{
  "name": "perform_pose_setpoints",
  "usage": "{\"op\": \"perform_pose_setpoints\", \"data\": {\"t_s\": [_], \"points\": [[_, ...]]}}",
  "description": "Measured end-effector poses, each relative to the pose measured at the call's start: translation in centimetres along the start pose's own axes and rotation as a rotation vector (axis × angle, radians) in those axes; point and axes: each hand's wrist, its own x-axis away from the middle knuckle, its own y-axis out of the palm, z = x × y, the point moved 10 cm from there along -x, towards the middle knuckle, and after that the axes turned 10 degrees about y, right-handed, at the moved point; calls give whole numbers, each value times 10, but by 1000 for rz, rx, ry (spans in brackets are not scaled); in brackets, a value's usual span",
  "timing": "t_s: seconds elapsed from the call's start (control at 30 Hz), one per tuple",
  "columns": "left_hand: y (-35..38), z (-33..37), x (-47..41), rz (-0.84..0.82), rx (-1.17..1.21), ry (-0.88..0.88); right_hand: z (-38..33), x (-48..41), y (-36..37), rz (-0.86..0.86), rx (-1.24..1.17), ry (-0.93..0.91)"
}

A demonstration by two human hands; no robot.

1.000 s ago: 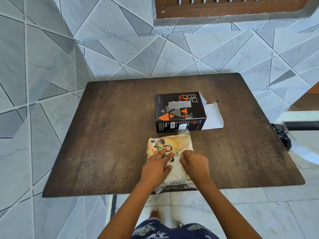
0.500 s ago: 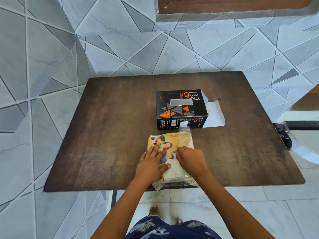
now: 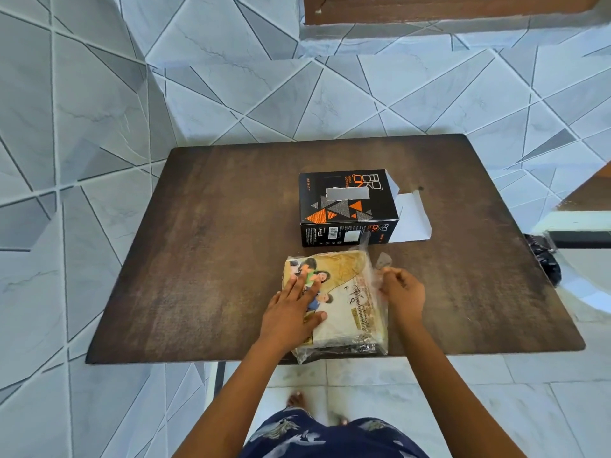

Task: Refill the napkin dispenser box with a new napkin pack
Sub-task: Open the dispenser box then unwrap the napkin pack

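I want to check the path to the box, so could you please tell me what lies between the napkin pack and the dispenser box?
In the head view, only a narrow strip of bare table separates the napkin pack from the dispenser box.

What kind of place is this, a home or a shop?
Probably a home, though I cannot be sure: a small dark wooden table stands against a tiled wall, on a tiled floor, and the person's bare feet show below.

The dispenser box (image 3: 347, 206) is black with orange and grey triangles. The napkin pack (image 3: 344, 299) is clear-wrapped, gold and cream. Dark brown woodgrain counter (image 3: 198, 259); grey-blue geometric tiles (image 3: 99, 94).
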Motion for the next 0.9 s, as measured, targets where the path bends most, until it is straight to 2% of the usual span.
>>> {"op": "perform_pose_setpoints", "data": {"t_s": [0.1,0.17,0.33,0.4,0.47,0.6,0.8,0.9], "points": [[-1,0,-1,-24,-14,-8,17,-10,-37,122,-170,123],[-3,1,-3,-50,-32,-21,25,-17,-60,186,-182,187],[-15,14,-10,-96,-107,-46,51,-29,-76,166,-310,334],[-17,16,-12,-98,-115,-40,41,-26,-85,221,-223,251],[-17,14,-12,-106,-110,-40,15,-17,-89,248,-74,72],[-16,10,-12,-92,-97,-41,-33,8,-65,128,142,-207],[-13,6,-7,-64,-75,-36,-19,-4,-30,-28,516,-90],[-12,5,-6,-62,-70,-36,-16,-11,-29,-117,387,-52]]}}
